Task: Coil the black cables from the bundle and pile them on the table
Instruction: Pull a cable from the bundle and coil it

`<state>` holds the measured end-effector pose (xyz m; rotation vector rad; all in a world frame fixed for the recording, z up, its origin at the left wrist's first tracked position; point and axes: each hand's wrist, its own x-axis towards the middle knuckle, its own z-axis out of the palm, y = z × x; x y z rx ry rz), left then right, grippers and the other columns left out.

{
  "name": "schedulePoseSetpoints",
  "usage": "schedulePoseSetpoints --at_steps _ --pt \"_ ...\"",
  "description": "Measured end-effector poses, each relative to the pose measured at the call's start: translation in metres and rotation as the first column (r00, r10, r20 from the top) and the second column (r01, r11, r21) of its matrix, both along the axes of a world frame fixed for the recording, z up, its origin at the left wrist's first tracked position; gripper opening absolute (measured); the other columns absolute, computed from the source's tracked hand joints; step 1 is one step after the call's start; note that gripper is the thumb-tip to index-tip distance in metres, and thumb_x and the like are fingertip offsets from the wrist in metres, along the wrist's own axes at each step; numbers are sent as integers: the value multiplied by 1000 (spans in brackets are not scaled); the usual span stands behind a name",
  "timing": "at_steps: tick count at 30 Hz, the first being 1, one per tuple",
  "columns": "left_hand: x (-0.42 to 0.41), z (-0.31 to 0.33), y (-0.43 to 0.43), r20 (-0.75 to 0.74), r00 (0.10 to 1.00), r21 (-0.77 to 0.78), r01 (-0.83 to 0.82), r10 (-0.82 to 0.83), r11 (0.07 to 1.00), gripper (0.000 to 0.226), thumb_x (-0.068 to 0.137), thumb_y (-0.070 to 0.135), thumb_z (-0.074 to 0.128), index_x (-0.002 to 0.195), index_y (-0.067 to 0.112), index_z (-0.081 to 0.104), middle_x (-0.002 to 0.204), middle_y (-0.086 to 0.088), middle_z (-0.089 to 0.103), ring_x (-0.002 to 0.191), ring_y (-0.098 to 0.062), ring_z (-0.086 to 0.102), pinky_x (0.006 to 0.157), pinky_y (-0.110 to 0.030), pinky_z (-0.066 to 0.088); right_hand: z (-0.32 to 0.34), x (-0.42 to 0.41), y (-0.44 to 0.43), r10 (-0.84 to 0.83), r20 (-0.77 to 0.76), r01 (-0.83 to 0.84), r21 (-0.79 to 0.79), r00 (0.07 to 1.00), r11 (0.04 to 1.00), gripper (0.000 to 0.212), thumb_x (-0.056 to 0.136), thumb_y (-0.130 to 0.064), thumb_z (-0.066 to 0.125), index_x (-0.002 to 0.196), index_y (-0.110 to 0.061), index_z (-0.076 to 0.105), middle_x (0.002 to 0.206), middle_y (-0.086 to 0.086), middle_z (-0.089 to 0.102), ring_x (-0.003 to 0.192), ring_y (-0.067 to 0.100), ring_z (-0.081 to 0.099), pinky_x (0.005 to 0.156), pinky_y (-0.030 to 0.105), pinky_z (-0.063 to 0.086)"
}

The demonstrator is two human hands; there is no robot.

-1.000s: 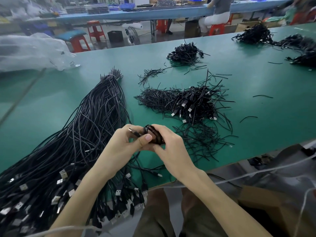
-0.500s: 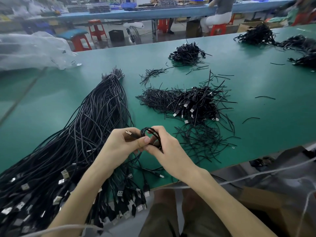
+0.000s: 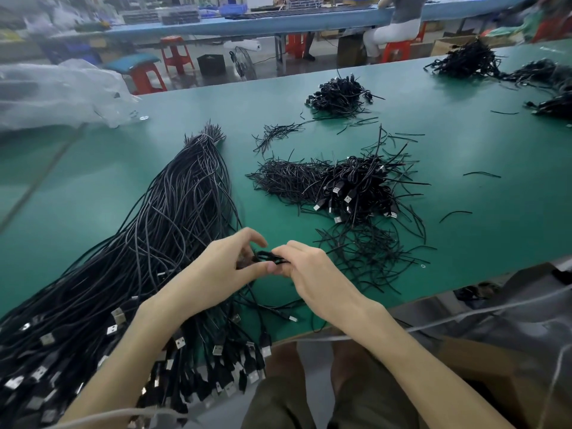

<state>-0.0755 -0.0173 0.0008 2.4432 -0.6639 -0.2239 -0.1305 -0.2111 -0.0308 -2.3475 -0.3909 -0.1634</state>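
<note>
The left grip [image 3: 213,270] and the right grip [image 3: 312,274] meet on one small coiled cable [image 3: 267,258], each closed on an end of it. The left thumb lies under the coil with the forefinger arched over it, and the right fingers are curled down round the other side, pinching the loops flat. The coil is held just above the tabletop [image 3: 464,236], near its front edge. A thin tail of the same cable seems to run down from the hands towards a small plug [image 3: 292,318] lying on the green surface, though where it joins is hidden under the right wrist.

Just beside the left grip and under the left forearm lies the bundle [image 3: 173,227], a long sheaf of straight black cables. Its far end narrows to a brush of bare tips, and its near end fans out into many metal USB plugs [image 3: 216,349] that reach the tabletop edge.

Past the right grip a thin scatter of short black ties [image 3: 365,255] covers the surface. Beyond it sits the pile [image 3: 356,187] of coiled cables, plugs showing among the loops, touching a denser heap of ties [image 3: 288,181] on its left.

Farther off is a second heap of coils [image 3: 339,94], and more dark heaps [image 3: 467,60] lie at the far right corner. A crumpled clear plastic bag [image 3: 58,91] rests at the far left. Behind the tabletop stand red stools [image 3: 175,54] and a long blue bench where a seated person [image 3: 393,26] works
</note>
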Motion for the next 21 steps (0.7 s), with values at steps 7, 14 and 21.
schedulePoseSetpoints --at_steps 7,14,21 --pt "-15 -4 -19 87 976 363 155 -199 919 31 109 46 24 101 22 42 83 7 49 66 -13 50 56 -27 36 3 2 -5 27 74 -9 -234 997 972 24 101 4 49 118 -8 61 106 2 53 87 11 46 81 35 50" --pt "-10 0 -13 134 987 216 56 -87 975 49 104 55 14 77 21 37 71 1 48 61 -19 48 61 -34 39 -6 -2 3 21 102 5 -247 995 969 45 101 -3 54 143 -6 38 125 8 50 115 20 50 92 35 51" --pt "-2 -3 -13 -35 994 207 112 -107 972 42 109 46 25 80 23 46 76 0 54 70 -22 51 71 -41 44 -6 0 -1 64 177 22 -446 982 895 26 101 -5 55 125 -14 49 110 -1 47 103 16 50 72 34 55"
